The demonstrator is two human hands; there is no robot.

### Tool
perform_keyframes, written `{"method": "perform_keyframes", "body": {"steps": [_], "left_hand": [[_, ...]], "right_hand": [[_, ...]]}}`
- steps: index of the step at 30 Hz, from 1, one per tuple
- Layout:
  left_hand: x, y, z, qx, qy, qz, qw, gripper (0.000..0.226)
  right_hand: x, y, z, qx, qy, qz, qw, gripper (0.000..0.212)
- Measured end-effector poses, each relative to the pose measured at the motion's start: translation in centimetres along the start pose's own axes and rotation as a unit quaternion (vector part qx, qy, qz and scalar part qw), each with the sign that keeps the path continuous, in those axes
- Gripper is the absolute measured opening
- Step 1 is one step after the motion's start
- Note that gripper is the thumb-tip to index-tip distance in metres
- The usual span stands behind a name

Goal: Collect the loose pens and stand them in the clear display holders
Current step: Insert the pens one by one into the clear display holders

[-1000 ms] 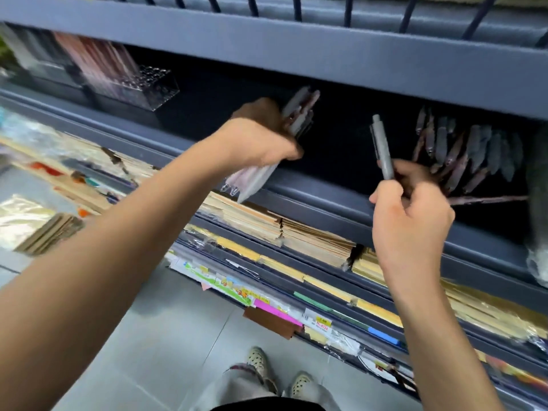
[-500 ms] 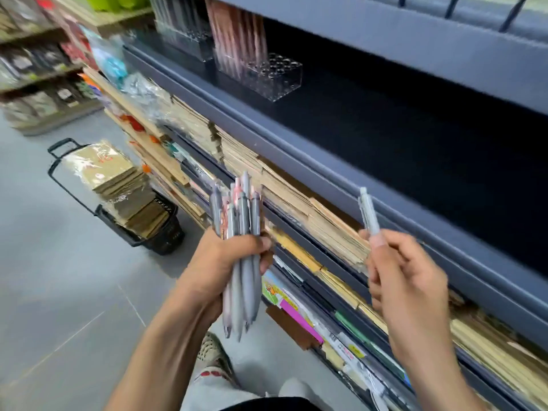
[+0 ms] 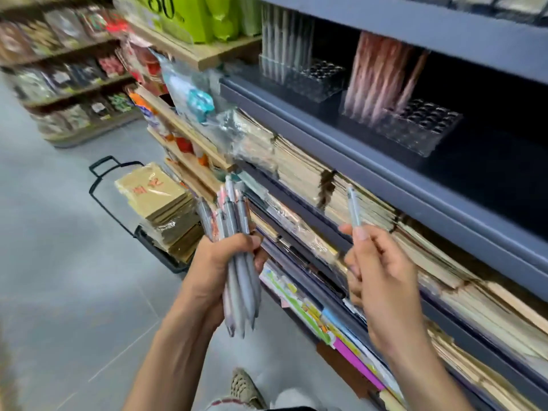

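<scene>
Several slim, smooth grey pens [image 3: 238,292] fill the left hand's [image 3: 213,262] curled grip; the right hand [image 3: 382,274] pinches one pale pen [image 3: 353,207] upright. Clear perforated holder [image 3: 421,129] at one o'clock.

A bunch of grey pens [image 3: 237,271] stands up inside the curled left fingers [image 3: 262,256], tips pointing down. One light grey pen [image 3: 353,207] sticks up from the right fingertips [image 3: 360,233]. Far above them sit a clear holder [image 3: 421,134] with pink pens [image 3: 376,78] and another clear holder [image 3: 320,81] with pale pens [image 3: 281,46].
</scene>
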State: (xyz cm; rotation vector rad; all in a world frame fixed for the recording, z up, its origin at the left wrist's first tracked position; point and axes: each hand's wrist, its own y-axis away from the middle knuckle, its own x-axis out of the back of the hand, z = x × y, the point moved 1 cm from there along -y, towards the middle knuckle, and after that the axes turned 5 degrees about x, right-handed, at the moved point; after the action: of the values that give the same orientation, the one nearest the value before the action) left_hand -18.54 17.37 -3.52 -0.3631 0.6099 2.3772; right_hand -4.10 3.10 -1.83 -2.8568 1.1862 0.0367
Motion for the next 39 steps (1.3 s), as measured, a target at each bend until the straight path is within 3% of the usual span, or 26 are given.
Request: {"method": "perform_keyframes", "body": {"steps": [8, 16, 21, 27, 31, 34, 39], "left_hand": [[6.0, -6.7, 5.6, 0.027, -0.017, -0.037, 0.999, 0.026], [7.8, -15.1, 9.6, 0.021, -0.055, -0.108, 0.992, 0.032], [8.7, -20.7, 12.5, 0.047, -0.083, -0.125, 0.988, 0.038], [9.7, -25.5, 14.8, 0.044, -0.109, -0.159, 0.98, 0.029], [9.4, -27.5, 14.9, 0.102, -0.112, -0.17, 0.974, 0.026], [8.8, -28.4, 15.2, 0.118, -0.137, -0.2, 0.963, 0.005], [8.2, -29.5, 16.5, 0.136, -0.145, -0.25, 0.948, 0.005]], "right_hand": [[-8.6, -6.3, 0.7, 0.045, -0.008, 0.011, 0.999, 0.018], [-12.0, -16.2, 0.0, 0.125, 0.111, 0.105, 0.98, 0.014], [-12.9, -22.6, -1.0, 0.162, 0.024, 0.179, 0.97, 0.012], [-13.9, -27.5, -2.0, 0.2, 0.034, 0.272, 0.941, 0.014], [-14.3, -28.9, -2.8, 0.255, 0.046, 0.344, 0.903, 0.018], [-15.0, -29.4, -3.1, 0.291, 0.055, 0.37, 0.88, 0.02], [-15.7, -30.4, -3.0, 0.313, 0.104, 0.398, 0.856, 0.016]]}}
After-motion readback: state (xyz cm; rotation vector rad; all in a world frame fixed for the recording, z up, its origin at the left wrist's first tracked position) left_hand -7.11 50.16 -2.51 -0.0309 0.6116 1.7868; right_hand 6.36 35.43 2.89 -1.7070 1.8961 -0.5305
